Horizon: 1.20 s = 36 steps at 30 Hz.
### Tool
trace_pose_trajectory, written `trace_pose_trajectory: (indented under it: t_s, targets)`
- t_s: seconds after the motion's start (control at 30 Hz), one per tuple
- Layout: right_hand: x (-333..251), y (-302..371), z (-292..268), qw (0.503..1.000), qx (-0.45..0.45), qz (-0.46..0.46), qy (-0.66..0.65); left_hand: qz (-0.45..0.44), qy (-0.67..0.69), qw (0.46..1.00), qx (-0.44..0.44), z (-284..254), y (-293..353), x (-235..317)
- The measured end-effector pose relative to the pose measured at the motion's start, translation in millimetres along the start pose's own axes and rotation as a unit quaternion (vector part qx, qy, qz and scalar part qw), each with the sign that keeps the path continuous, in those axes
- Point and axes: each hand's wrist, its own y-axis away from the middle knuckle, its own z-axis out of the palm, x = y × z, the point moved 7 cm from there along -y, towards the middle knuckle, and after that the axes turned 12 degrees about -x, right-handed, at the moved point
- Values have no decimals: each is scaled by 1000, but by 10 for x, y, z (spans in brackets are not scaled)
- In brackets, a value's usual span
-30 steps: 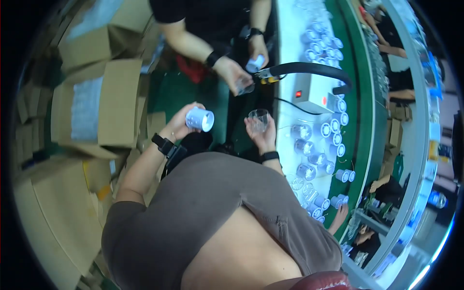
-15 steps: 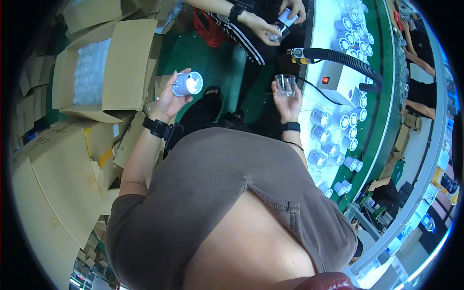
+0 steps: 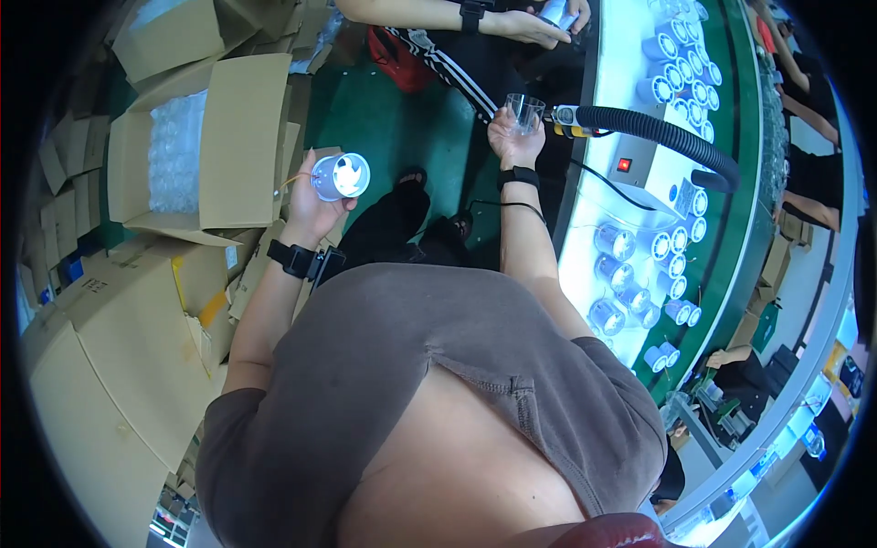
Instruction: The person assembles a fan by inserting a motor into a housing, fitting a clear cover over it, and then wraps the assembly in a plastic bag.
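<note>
My left hand [image 3: 313, 201] is closed round a pale lilac cylinder [image 3: 331, 177] whose open end shows white fan-like blades inside. A thin wire sticks out beside that hand. My right hand [image 3: 514, 144] grips a clear plastic cup [image 3: 525, 115] from below. The cup stands right beside the nozzle [image 3: 565, 116] of a black corrugated hose [image 3: 658, 124]; whether they touch I cannot tell. Both hands are held out in front of my body, well apart.
A co-worker's hands [image 3: 548, 26] hold a similar cylinder at the top. On the right, a white table [image 3: 585, 215] bears a grey box with a red switch [image 3: 624, 165] and many cups and cylinders, beside a green belt [image 3: 731, 247]. Cardboard boxes [image 3: 242, 142] crowd the left.
My right hand has carried the clear cup up and left to the hose nozzle. My left hand has shifted slightly left and down with the cylinder. The co-worker's hands have moved up and right.
</note>
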Motion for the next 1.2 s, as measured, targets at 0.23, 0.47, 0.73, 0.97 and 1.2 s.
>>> trace_pose_trajectory:
  t_s: [0.23, 0.47, 0.73, 0.97, 1.2]
  targets:
    - [-179, 113, -22, 975, 98, -77, 185, 21, 26, 996, -88, 86, -91, 190]
    - [-93, 334, 64, 946, 153, -159, 236, 20, -30, 999, -31, 186, -214, 161]
    - [94, 592, 280, 953, 0, -31, 300, -17, -134, 990, -48, 385, -278, 39]
    - [72, 1338, 1399, 565, 156, -20, 810, -53, -533, 841, -73, 938, -738, -301]
    - [509, 1932, 1869, 741, 110, -129, 650, 246, -749, 605, -112, 1760, -801, -506]
